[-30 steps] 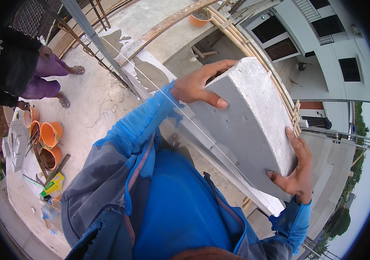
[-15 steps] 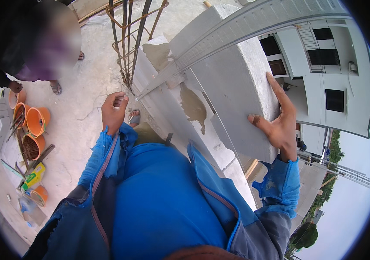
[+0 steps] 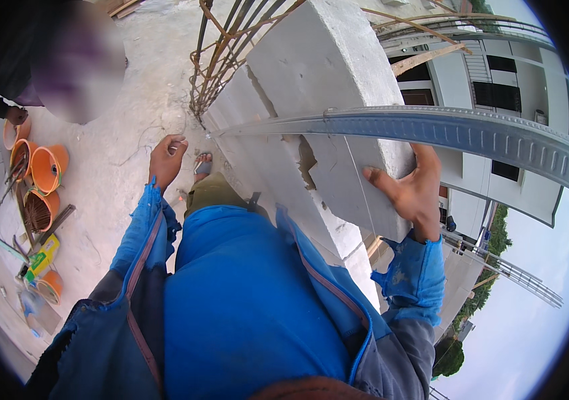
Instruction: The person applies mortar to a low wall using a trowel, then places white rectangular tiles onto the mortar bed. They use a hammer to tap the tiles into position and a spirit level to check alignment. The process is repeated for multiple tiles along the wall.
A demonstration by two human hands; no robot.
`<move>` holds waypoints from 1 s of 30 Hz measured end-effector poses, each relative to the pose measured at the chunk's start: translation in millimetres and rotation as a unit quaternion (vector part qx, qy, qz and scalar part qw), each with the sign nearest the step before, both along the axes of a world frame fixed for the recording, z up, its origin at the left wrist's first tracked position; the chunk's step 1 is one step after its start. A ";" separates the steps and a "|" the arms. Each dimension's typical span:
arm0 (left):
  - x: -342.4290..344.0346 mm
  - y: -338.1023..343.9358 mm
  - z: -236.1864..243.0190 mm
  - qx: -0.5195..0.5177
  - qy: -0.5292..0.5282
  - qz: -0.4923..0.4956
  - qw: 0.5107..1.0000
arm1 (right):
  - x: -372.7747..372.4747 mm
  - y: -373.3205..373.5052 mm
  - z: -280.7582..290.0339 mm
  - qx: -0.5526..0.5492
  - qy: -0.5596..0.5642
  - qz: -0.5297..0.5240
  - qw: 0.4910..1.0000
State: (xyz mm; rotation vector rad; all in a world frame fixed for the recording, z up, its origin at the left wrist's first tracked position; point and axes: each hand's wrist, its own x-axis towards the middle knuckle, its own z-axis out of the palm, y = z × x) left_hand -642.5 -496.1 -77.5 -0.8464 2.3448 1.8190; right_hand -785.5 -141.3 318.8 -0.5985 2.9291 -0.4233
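Concrete floor (image 3: 121, 193), grey block (image 3: 331, 80) against right hand (image 3: 414, 193), apart from left hand (image 3: 166, 162).

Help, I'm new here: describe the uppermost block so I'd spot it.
Find the metal bar crossing before the pale wall. Behind it stands a grey block with a whitish top. Among its neighbours, only this one has the right hand on it.

Concrete floor (image 3: 131, 113), pale. At ten o'clock from the worker: I count four orange buckets (image 3: 49, 169), clustered. At nine: a fifth bucket (image 3: 49, 287), near a yellow-green packet (image 3: 43, 259) and clear plastic bottle (image 3: 30, 303).

Block wall (image 3: 258, 160), one o'clock: one large aerated concrete block (image 3: 338, 83) atop, patchy mortar (image 3: 307, 163) along the joint.
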 end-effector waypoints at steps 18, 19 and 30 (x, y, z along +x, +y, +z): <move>-47.5 19.6 1.2 0.100 0.106 0.016 0.989 | 5.4 -27.6 -16.9 -0.031 -0.016 0.001 0.999; -41.5 15.5 -6.9 0.104 0.094 0.026 0.990 | 5.1 -27.3 -18.5 -0.023 -0.014 0.009 1.000; -32.0 -2.8 -23.7 0.106 0.029 0.090 0.990 | 20.9 4.9 -10.0 0.081 -0.078 0.006 0.994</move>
